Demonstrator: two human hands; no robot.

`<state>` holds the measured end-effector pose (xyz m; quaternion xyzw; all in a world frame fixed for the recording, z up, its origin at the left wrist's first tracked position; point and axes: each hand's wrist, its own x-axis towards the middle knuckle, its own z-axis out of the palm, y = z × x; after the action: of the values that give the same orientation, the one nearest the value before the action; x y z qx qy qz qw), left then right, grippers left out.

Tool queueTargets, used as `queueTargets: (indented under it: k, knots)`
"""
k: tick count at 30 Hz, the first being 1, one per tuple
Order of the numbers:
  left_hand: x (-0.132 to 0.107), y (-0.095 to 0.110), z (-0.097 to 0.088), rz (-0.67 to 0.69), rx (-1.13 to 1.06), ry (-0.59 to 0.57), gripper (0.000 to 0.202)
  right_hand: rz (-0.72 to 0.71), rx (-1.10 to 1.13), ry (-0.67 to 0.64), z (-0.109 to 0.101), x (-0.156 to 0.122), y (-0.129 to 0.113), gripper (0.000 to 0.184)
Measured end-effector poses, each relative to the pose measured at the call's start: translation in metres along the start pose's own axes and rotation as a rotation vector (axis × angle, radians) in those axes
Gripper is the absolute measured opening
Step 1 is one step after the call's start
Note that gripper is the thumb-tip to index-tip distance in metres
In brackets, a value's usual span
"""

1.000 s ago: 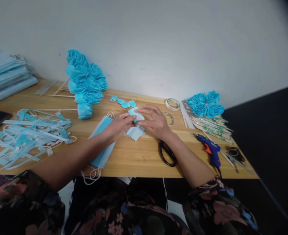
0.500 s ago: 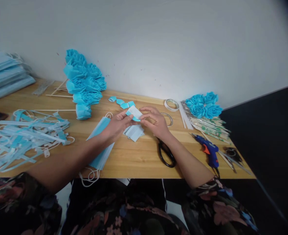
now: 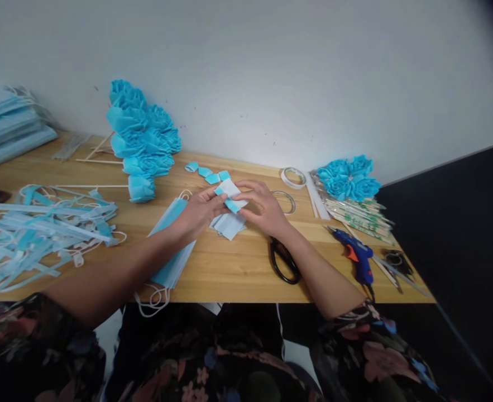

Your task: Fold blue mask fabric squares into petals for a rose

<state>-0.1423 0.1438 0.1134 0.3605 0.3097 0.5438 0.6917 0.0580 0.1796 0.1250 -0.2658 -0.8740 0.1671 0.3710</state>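
Note:
My left hand and my right hand meet over the middle of the wooden table. Both pinch a small light-blue square of mask fabric, held just above the table. Under it lies a small stack of cut fabric squares. A whole blue face mask lies under my left wrist, its ear loop hanging over the front edge. Folded blue pieces sit in a row just beyond my hands.
Black scissors lie beside my right forearm. A blue glue gun, bundled sticks, blue fabric roses and tape rolls are to the right. A rose bunch, cut mask strips and stacked masks fill the left.
The fabric square was lifted off the stack and is held up between both hands' fingertips. The view has shifted slightly.

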Motion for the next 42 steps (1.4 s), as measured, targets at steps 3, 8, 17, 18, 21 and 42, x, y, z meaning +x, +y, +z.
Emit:
queueTargets:
  k: [3, 8, 17, 18, 21, 42]
  knots:
    - [0.001, -0.001, -0.002, -0.014, -0.011, 0.01, 0.025, -0.023, -0.036, -0.065, 0.001, -0.001, 0.003, 0.027]
    - [0.001, -0.002, -0.001, -0.032, -0.029, 0.017, 0.027, -0.047, -0.064, -0.059, 0.002, -0.002, 0.008, 0.021]
    - [-0.001, -0.001, 0.002, -0.021, 0.006, -0.009, 0.03, 0.028, 0.024, -0.011, 0.002, -0.002, 0.005, 0.016]
    - [-0.001, -0.001, 0.002, -0.013, 0.021, -0.004, 0.03, 0.061, 0.035, -0.007, 0.002, -0.002, 0.003, 0.015]
    - [-0.003, -0.001, 0.003, 0.012, 0.093, 0.017, 0.03, 0.156, 0.104, 0.025, 0.002, -0.001, 0.001, 0.013]
    - [-0.006, 0.004, 0.009, 0.047, 0.34, 0.024, 0.03, 0.489, 0.447, 0.122, 0.01, 0.001, -0.003, 0.027]
